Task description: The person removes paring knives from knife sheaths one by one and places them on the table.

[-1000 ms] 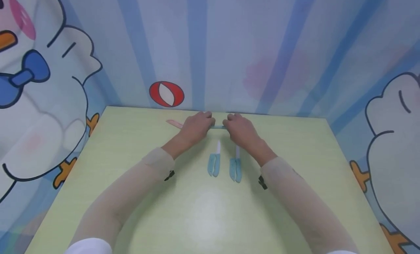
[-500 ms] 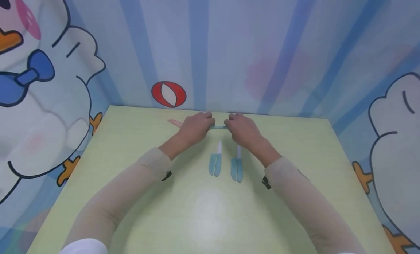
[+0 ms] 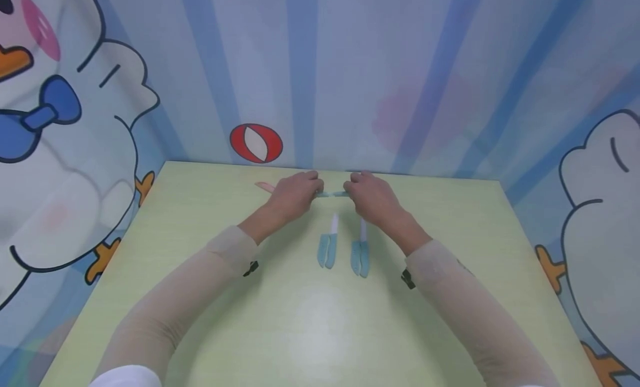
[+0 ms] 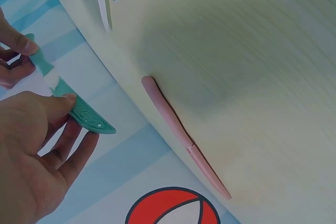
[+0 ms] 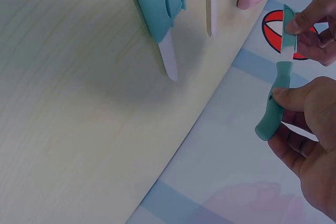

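Note:
My left hand [image 3: 295,195] pinches the teal sheath [image 4: 89,115] of a small knife between thumb and fingers. My right hand [image 3: 372,198] grips the knife's teal handle [image 5: 272,111]. A short stretch of white blade [image 4: 52,79] shows between handle and sheath; the rest of the blade is hidden inside. Both hands are over the table's far edge. Below them lie two more teal knives, a left one [image 3: 327,251] and a right one [image 3: 359,258], white blades bare and pointing away, each with a sheath alongside its handle.
A pink knife [image 4: 176,121] with its pink sheath on lies near the far edge, partly behind my left hand in the head view. The pale table [image 3: 310,331] ends at a patterned curtain [image 3: 340,87] with cartoon figures.
The hands have moved slightly apart. The knife's handle has slid away from the sheath, and a gap with white blade now shows between them.

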{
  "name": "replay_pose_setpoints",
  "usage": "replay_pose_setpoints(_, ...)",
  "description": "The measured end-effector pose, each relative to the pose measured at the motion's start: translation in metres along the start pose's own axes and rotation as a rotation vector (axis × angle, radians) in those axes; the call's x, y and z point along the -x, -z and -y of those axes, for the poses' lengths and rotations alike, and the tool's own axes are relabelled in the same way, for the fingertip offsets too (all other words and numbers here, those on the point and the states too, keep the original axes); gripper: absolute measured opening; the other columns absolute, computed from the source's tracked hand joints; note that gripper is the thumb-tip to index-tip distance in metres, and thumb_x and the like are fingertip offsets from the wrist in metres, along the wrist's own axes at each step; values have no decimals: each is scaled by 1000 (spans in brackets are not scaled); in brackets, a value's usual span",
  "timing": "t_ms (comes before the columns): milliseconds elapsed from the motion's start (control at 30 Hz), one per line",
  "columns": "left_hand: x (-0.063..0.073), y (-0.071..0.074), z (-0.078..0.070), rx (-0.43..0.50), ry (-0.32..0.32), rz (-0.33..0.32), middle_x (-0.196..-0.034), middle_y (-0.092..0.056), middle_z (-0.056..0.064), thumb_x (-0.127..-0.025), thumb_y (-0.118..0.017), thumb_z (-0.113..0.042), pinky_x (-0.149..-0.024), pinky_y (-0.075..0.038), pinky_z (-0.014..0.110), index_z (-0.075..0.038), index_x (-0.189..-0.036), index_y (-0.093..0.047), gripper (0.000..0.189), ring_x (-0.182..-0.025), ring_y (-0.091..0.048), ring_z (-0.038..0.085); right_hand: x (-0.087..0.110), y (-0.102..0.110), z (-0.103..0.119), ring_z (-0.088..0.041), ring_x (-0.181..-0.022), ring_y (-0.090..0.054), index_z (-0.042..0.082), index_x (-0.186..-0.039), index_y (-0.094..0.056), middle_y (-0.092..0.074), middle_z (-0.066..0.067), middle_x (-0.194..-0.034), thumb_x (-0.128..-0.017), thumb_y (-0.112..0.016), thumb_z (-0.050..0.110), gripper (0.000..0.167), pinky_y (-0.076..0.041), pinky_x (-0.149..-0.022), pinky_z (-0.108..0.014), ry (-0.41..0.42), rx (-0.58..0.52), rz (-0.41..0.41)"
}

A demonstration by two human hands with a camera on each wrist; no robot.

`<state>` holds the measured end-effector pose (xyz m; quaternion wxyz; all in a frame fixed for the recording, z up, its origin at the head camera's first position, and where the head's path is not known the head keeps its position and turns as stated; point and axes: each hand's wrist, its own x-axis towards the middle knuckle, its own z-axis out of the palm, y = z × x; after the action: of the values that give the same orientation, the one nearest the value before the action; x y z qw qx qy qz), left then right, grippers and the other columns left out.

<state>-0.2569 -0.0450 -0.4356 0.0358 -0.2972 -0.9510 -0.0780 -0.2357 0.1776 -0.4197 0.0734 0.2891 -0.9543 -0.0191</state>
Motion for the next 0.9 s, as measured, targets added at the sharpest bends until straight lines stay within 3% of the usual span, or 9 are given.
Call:
replay_pose_setpoints(233, 3, 2, 7, 8, 16, 5, -102, -64, 2, -98, -75, -8, -76, -57, 33, -14, -115, -75, 18, -89, -63, 19, 4, 3, -4, -29, -91, -58, 5, -101, -73, -59, -8, -94, -102, -63, 0, 12, -54, -69, -40, -14, -34, -21)
replay_pose_setpoints(667, 6, 3, 11, 36, 28, -8, -101, -65, 1, -93, -81, -7, -79, -57, 33, -14, -114, -74, 23, -89, -62, 19, 5, 4, -3, -28, -88, -56, 5, -101, -75, -60, -8, -93, -102, -66, 4, 9, -54, -70, -39, -14, -55, -63)
replay_pose_setpoints(900, 8, 2, 14, 35, 21, -5, -102, -64, 2, -96, -78, -7, -81, -57, 33, -13, -115, -72, 21, -91, -62, 19, 6, 6, -1, -29, -89, -58, 5, -101, -75, -60, -8, -92, -102, -67, 4, 9, -55, -70, -40, -14, -67, -68)
